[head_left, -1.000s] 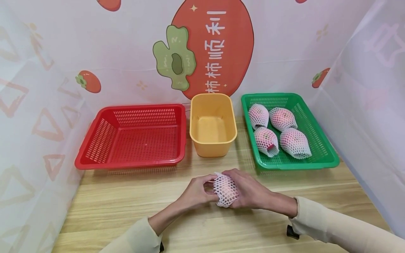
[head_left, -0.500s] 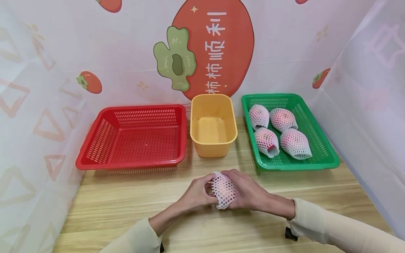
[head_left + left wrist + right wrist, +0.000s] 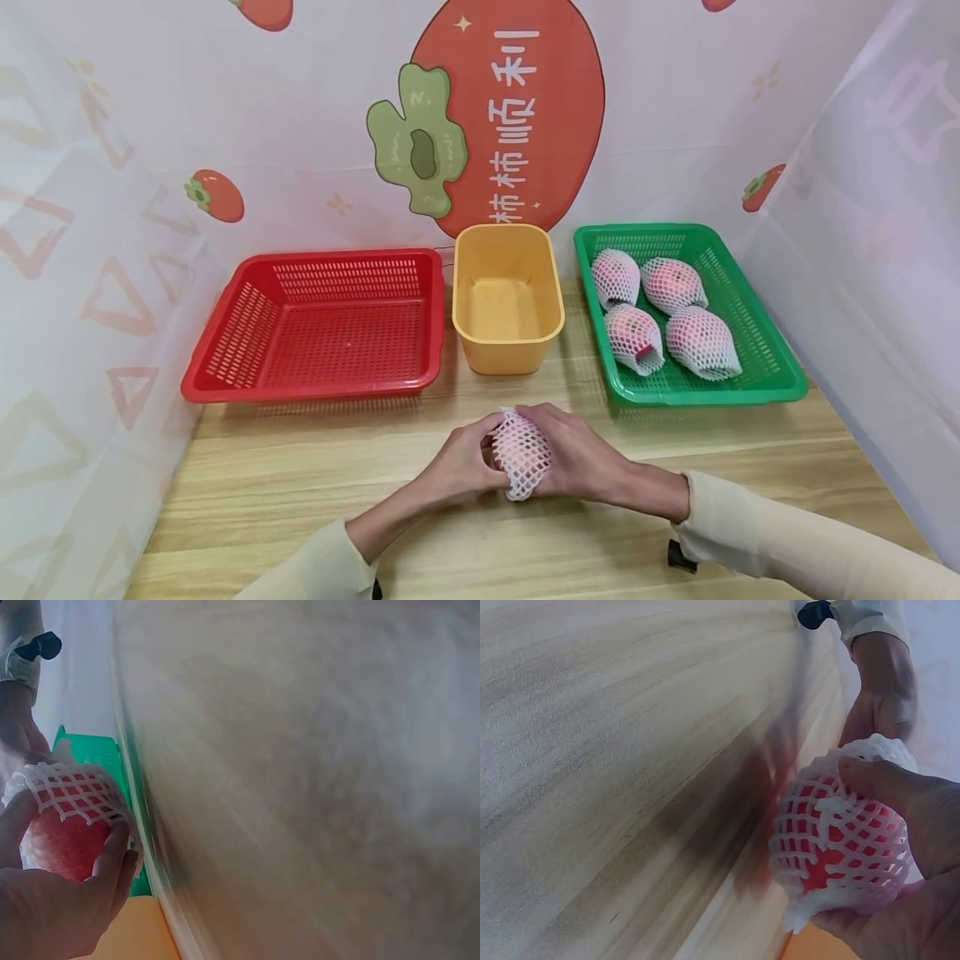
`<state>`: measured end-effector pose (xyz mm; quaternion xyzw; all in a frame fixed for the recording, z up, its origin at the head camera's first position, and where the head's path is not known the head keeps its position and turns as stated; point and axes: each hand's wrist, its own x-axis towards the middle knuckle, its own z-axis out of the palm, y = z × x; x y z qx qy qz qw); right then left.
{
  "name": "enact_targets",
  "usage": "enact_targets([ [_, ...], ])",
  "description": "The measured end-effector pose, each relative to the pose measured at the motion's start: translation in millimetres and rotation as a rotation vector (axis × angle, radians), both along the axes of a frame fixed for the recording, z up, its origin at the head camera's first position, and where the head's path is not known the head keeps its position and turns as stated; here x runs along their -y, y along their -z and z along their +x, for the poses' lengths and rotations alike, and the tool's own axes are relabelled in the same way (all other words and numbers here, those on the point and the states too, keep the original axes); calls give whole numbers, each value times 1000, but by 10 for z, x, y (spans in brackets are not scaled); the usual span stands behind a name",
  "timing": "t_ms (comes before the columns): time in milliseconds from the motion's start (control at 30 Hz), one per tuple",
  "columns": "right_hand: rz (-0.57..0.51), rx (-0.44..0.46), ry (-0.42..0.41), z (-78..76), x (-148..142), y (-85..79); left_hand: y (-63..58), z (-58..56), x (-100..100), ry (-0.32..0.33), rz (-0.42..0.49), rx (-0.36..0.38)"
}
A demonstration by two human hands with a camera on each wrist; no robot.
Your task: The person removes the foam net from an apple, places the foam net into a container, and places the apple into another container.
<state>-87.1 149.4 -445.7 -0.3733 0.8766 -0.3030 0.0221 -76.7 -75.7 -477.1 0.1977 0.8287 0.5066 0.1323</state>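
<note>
Over the table's front middle, both hands hold a red apple (image 3: 64, 844) in a white foam net (image 3: 522, 454). My right hand (image 3: 581, 454) grips the netted side, its thumb pressed on the mesh in the right wrist view. At the other end, my left hand (image 3: 461, 462) curls its thumb and fingers round the net's open edge. Bare red skin shows between those fingers in the left wrist view, with the mesh covering the far part. The palm side of the right hand is hidden in the head view.
Along the back of the wooden table (image 3: 300, 467) stand a red basket (image 3: 311, 392), a yellow bin (image 3: 508, 354) and a green basket (image 3: 705, 393). Several netted fruits (image 3: 701, 337) lie in the green basket. A printed cloth (image 3: 300, 108) hangs behind and at the sides.
Both hands and the netted apple have shifted slightly left. The apple has tilted a little, and some red skin now shows at its left end.
</note>
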Motion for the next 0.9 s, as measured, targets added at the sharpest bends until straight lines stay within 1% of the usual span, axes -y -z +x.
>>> enact_targets([
  [233,10,-3,-26,-18,-1,-40,-35,19,26,-10,18,28],
  [367,22,-12,-33,-15,-21,-63,-46,43,46,-29,12,40],
  [667,69,30,-39,-15,-67,-122,-66,77,102,-62,-5,40],
  [900,8,26,-53,-31,-92,-134,-75,101,173,-79,17,39],
])
